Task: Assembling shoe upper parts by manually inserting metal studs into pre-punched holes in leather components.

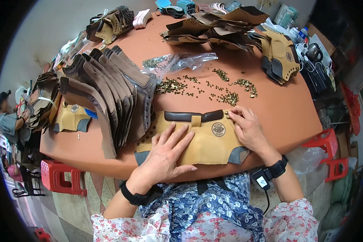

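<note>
A tan shoe upper (207,146) with a dark brown padded collar, grey corner patches and a round printed badge lies flat at the table's near edge. My left hand (168,151) rests open on its left half, fingers spread over the leather. At the upper right edge, the thumb and forefinger of my right hand (248,128) are pinched together beside small brass eyelets (227,114). Whatever sits between those fingertips is too small to make out. Loose brass eyelets (228,98) lie scattered in several heaps just beyond the upper.
Brown shoe uppers (109,86) stand in a leaning stack at left. More uppers are piled at the back (213,28) and right (281,56). A clear plastic bag (181,63) lies beyond the eyelets. Red stools (62,177) flank the orange table (278,109). Another person (10,117) is far left.
</note>
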Demonstrator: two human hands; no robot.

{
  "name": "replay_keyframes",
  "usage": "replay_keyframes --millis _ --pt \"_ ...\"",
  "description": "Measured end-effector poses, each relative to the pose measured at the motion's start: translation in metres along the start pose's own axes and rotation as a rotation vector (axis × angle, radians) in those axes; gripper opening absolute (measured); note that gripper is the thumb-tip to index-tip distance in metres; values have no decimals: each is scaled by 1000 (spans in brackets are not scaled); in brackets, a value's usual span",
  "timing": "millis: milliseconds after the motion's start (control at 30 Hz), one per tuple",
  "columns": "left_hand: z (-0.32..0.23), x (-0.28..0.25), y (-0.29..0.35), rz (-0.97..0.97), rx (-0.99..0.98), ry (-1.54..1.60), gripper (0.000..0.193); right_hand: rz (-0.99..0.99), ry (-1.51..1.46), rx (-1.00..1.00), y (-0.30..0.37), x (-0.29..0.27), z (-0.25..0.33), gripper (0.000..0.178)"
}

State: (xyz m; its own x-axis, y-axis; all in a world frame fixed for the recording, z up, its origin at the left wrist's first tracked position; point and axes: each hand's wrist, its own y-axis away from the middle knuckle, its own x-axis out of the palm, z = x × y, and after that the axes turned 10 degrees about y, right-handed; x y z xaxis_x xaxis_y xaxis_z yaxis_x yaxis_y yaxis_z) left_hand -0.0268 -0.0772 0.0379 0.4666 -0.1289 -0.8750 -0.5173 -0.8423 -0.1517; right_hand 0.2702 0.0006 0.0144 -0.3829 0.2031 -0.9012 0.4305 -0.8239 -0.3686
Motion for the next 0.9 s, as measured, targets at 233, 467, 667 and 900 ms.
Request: replay_keyframes --millis 233,467,667,900 --pt "-4 16 2 -118 148 14 82 -90 -33 165 9 1 11 33" --pt "-9 14 4 -153 144 25 80 -94 -31 65 3 -13 10 25" --pt "-7 10 2 -99 125 53 78 -27 -2 -22 -25 -9 10 14" --pt "-5 9 1 -105 136 94 75 178 -104 130 -54 -11 1 14"
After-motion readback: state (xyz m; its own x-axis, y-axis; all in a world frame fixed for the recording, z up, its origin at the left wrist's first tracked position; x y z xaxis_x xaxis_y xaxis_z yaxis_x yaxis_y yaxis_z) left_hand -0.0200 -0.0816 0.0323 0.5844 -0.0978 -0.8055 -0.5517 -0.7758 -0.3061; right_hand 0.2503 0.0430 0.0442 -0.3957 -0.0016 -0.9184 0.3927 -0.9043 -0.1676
